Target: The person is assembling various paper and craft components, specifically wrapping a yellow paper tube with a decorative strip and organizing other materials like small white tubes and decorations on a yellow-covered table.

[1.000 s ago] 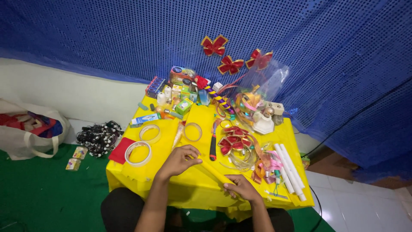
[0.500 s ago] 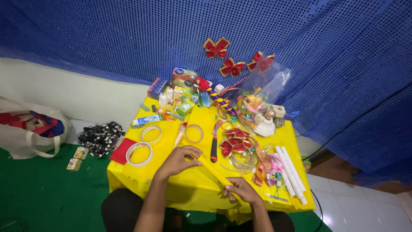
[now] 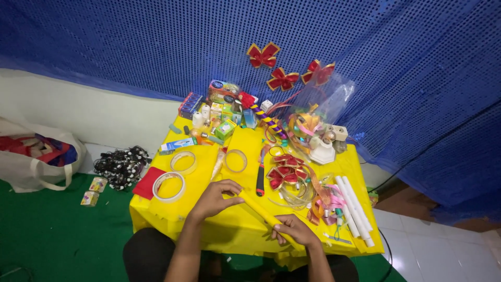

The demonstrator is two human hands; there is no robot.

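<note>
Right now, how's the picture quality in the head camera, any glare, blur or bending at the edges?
Head view: even indoor light with soft shadows and no strong glare; wide-angle bending curves the blue mesh backdrop and white wall band; the left hand, right hand and the rolled yellow paper tube look sharp; small items on the yellow-covered table are too fine to resolve.

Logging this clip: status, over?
Both hands, left hand and right hand, grip a yellow roll. Roll lies over yellow table. Tape rings clear alongside.
</note>
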